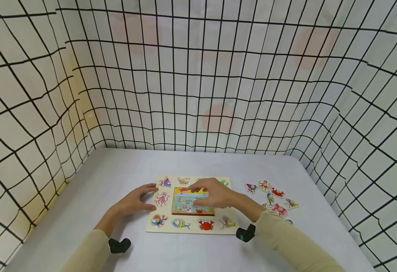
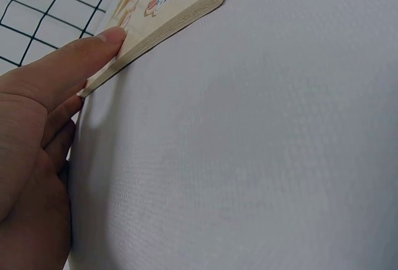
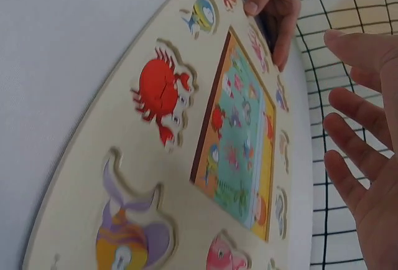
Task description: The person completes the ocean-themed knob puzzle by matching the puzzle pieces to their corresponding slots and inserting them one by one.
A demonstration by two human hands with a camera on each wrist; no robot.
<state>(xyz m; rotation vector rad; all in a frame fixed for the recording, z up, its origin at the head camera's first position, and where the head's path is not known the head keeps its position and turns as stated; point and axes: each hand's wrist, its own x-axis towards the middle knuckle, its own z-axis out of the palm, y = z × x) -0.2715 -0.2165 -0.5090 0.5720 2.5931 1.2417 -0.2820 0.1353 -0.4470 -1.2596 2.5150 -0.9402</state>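
Puzzle board [image 1: 166, 211] on the white table [image 1: 123, 162], between the two hands — left edge right at the left hand [image 1: 134, 201], middle under the right hand [image 1: 215, 192]. Left thumb and fingers apart: thumb tip touching the board's rim low on that side, fingers farther up the same edge, partly hidden in the left wrist view. Right hand above the board, over the right part of the central sea picture [image 1: 185, 204], thumb and fingertips well parted; in the right wrist view, raised clear of the wood. Around that picture, printed sea animals: red crab [image 1: 206, 225] along the near side, striped fish [image 1: 180, 223] just left of it, octopus [image 1: 162, 199] close to the left fingers. At the near left corner, a blue and red knobbed piece [image 1: 158, 220], seated on the board near the left thumb. Off to the right — well apart from the left hand, beyond the right forearm — a scatter of loose animal-shaped pieces [image 1: 270, 199]. Beige sleeves [image 1: 86, 251] on both arms; behind the table, a pale backdrop [image 1: 185, 124] with black grid lines.
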